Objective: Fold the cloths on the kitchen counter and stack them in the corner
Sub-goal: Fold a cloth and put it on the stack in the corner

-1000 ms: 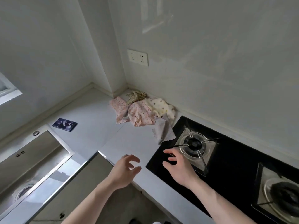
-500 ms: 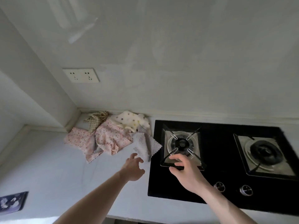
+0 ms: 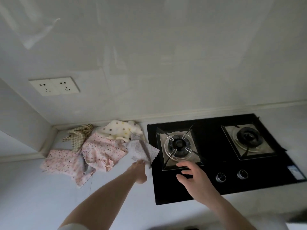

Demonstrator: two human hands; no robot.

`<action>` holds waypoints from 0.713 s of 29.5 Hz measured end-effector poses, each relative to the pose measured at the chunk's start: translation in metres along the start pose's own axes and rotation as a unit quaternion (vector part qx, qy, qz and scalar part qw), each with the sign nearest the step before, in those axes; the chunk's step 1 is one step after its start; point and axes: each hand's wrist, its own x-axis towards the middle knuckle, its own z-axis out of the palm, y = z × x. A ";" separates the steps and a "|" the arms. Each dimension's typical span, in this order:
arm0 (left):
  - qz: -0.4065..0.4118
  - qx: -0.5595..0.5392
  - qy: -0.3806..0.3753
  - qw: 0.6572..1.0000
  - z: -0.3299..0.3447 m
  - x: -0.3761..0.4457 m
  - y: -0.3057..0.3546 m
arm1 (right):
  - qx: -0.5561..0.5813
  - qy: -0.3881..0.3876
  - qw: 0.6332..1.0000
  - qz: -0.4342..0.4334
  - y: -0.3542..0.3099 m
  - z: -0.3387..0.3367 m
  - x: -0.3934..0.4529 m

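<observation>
Several crumpled cloths lie in the counter's corner by the wall: a tan checked cloth (image 3: 79,135), a cream dotted cloth (image 3: 119,130), a pink speckled cloth (image 3: 103,150), a second pink cloth (image 3: 63,165) and a grey cloth (image 3: 142,150) whose right corner overlaps the hob. My left hand (image 3: 137,171) stretches forward, blurred, with its fingertips touching the grey cloth's near edge. My right hand (image 3: 194,176) hovers over the hob's front edge, fingers loosely curled and holding nothing.
A black two-burner gas hob (image 3: 216,190) fills the counter's right side, with two knobs (image 3: 221,177) at its front. A double wall socket (image 3: 53,86) sits above the corner. Pale counter (image 3: 33,196) spreads out to the left and front.
The view swung right and closer, and the sink left the frame. My left hand moved forward from above the bare counter to the grey cloth's edge. The right hand stayed near the left burner.
</observation>
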 end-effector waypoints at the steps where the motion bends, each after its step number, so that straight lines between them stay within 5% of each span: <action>1: -0.001 -0.007 0.004 1.000 0.000 0.002 -0.002 | -0.002 0.005 1.000 0.007 0.000 0.001 -0.003; 21: 0.044 0.017 0.041 0.998 0.002 0.001 -0.044 | -0.032 -0.023 0.998 0.046 -0.018 0.027 -0.023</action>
